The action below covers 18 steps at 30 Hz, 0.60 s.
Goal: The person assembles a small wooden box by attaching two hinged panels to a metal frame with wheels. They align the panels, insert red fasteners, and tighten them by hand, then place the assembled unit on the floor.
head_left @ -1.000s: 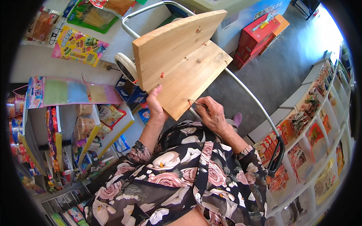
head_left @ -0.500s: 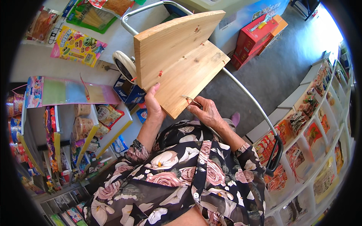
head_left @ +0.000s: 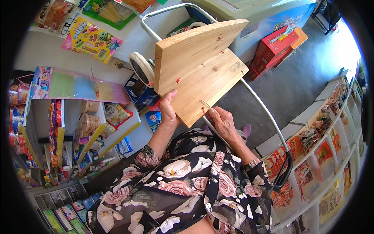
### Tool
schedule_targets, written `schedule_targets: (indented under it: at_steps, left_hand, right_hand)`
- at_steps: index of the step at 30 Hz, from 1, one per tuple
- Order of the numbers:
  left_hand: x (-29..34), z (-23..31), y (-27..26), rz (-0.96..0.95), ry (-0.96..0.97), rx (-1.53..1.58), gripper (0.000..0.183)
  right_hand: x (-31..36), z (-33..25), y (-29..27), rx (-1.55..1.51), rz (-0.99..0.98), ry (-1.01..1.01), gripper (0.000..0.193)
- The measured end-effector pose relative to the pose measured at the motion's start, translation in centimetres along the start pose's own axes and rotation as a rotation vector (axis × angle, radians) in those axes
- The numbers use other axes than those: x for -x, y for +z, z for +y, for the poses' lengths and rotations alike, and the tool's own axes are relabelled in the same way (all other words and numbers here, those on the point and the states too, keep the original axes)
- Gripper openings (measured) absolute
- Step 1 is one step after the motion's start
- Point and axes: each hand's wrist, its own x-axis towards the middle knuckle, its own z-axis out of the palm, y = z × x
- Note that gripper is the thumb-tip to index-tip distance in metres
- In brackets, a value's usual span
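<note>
Two pale wooden boards, joined at an angle, rest on a metal-tube cart frame point(head_left: 261, 100): an upright board point(head_left: 194, 54) and a flat board point(head_left: 208, 84). Bits of red cord point(head_left: 178, 80) show in holes through the wood. My left hand point(head_left: 169, 112) grips the flat board's near left edge, thumb on top and fingers underneath. At the near edge, a thin wire point(head_left: 205, 103) loops up over the wood beside a piece of red cord. My right hand point(head_left: 223, 124) is closed beside that edge, thumb and forefinger pinching the wire's end.
The cart has a white wheel point(head_left: 140, 67) at left and a black handle point(head_left: 285, 171) at right. Shelves of packaged snacks point(head_left: 89, 123) stand left, clear bins of packets point(head_left: 323, 156) right. A red box point(head_left: 270, 48) sits on the grey floor beyond.
The boards and surroundings have shifted slightly right and down in view. My right hand has turned and its fingers have curled in tighter by the wire. My left hand keeps its grip.
</note>
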Motion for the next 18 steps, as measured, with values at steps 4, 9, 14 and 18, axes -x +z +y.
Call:
schedule_targets:
  at_steps: [4, 9, 14, 18]
  left_hand:
    - [-0.5, -0.6, -0.8, 0.063, 0.172, -0.116, 0.049]
    - [-1.1, -0.7, -1.2, 0.014, 0.055, 0.024, 0.049]
    - [-1.2, -0.8, -1.7, -0.089, 0.018, 0.035, 0.055]
    - [-2.3, -1.6, -2.5, -0.056, -0.001, 0.091, 0.054]
  right_hand:
    - [0.2, 1.1, 0.9, -0.243, 0.118, -0.05, 0.023]
    - [0.0, 1.0, 1.1, -0.141, 0.101, 0.038, 0.023]
    - [0.1, 0.4, 0.3, 0.117, 0.046, -0.185, 0.028]
    - [0.0, 1.1, 0.6, 0.114, 0.071, -0.032, 0.026]
